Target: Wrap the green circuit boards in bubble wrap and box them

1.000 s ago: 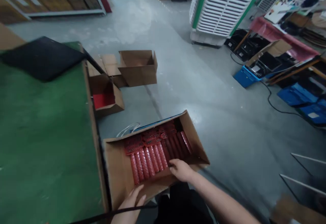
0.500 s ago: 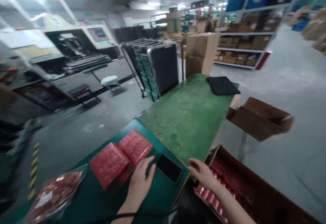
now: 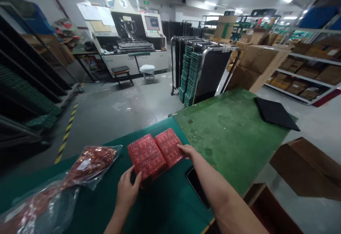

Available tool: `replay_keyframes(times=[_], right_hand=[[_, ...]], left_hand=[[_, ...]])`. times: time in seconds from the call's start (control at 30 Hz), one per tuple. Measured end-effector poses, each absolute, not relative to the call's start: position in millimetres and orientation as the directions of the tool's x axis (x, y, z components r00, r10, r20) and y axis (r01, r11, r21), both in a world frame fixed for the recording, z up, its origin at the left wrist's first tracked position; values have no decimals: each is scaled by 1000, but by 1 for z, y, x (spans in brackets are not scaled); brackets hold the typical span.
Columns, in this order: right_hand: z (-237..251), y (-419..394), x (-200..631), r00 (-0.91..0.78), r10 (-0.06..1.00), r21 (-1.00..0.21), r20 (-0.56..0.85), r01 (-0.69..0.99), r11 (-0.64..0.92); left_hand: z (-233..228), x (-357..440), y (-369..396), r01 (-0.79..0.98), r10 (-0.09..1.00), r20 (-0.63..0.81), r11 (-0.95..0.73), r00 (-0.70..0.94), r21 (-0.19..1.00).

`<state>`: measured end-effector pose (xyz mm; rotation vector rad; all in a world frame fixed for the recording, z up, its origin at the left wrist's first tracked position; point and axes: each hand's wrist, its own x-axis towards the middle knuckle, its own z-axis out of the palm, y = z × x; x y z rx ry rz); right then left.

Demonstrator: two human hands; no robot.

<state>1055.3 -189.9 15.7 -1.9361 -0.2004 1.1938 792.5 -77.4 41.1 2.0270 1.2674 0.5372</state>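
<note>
Right hand [image 3: 188,151]: moved since the earlier frame, from over the inner border of the green table [image 3: 229,127] to the right red bundle [image 3: 170,147]; fingers a little bent, tips laid over the right edge; cannot tell whether gripping or only touching.
Left hand [image 3: 127,188]: also moved, from beside the phone [image 3: 195,184] to the near left side of the left red bundle [image 3: 146,154]; open, thumb spread from fingers, tips at the edge, touching or almost.
Right forearm [image 3: 223,195]: stretched in from the lower right, passing over the phone and hiding part of it.
Red bundles: wrapped in bubble film, lying side by side on the teal mat [image 3: 165,198], between both hands.
Clear bags [image 3: 90,163]: lying left of the left hand, apart from it, with coppery pieces inside.
Black panel [image 3: 275,113]: lying flat at the far right of the green table.
Open carton [image 3: 309,166]: standing on the floor, right of the green table.
Tray rack [image 3: 197,67]: standing just behind the tables, loaded with green trays.
White machine [image 3: 130,38]: farther back, with two stools [image 3: 147,69] before it.
</note>
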Motion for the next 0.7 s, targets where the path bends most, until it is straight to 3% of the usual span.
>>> replay_keyframes(times=[0.23,0.47,0.6,0.7], right_hand=[[6,-179,1068,332,584,-671,-741,-348,-655],[-2,-176,1062,257,722,-738,-643,-460,-494],[-7,-181,1056,277,770,-764,-575,-518,-384],[-9,-190,1057,299,795,-782,-527,-536,-317]], left_hand=[[25,797,-79,635,875,-46,-313,482,706],[29,799,-72,689,856,-118,-316,504,652],[43,802,-77,771,879,29,-433,477,467],[62,818,-81,670,726,178,-684,664,289]])
